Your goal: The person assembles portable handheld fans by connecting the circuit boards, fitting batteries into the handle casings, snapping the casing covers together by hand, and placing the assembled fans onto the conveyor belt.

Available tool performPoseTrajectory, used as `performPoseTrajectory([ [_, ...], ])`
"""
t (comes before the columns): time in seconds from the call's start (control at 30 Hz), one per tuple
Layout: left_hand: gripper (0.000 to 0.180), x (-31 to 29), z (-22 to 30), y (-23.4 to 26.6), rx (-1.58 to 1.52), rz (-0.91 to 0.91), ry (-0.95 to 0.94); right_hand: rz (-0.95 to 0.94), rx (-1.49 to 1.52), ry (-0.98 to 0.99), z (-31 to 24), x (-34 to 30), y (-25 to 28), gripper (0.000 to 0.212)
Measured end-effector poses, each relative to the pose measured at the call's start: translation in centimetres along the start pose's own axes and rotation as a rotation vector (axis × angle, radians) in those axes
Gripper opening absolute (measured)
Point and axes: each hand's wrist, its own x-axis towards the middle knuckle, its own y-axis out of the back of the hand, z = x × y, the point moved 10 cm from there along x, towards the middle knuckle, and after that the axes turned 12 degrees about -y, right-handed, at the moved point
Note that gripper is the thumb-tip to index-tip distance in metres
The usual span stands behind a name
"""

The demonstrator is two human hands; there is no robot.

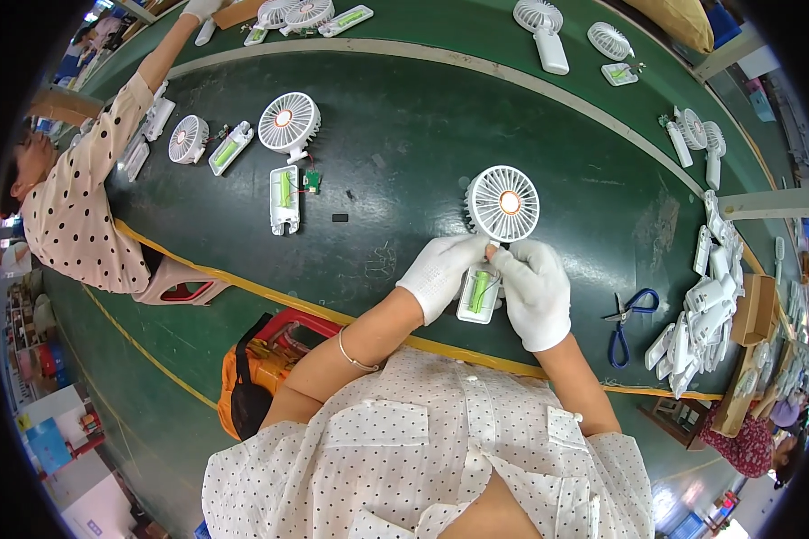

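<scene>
While gloved hands grip a white fan, open handle shell between them, green battery inside

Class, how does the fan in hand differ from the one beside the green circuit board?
The left hand and right hand hold the held fan; the other fan lies untouched. The other fan's green circuit board shows; none shows by the held fan. Both are white and round-headed, with green batteries.
</scene>
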Motion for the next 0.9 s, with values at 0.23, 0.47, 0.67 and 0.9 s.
performPoseTrajectory([
  [0.23, 0.028, 0.3, 0.2, 0.6, -0.015, -0.018, 0.009, -0.024, -0.064, 0.088, -1.5, 0.3, -0.7, 0.008],
  [0.47, 0.033, 0.4, -0.3, 0.4, -0.046, -0.005, 0.046, -0.165, 0.085, -0.184, 1.4, 0.7, -1.8, 0.014],
  [0.67, 0.028, -0.6, 0.6, 0.1, 0.227, -0.027, 0.010, 0.012, -0.076, 0.176, -1.1, -1.5, -0.3, 0.014],
  [0.9, 0.033, -1.7, 1.8, -2.0, 0.264, 0.123, 0.008, -0.164, 0.044, -0.137, 2.4, -0.8, 0.4, 0.011],
])
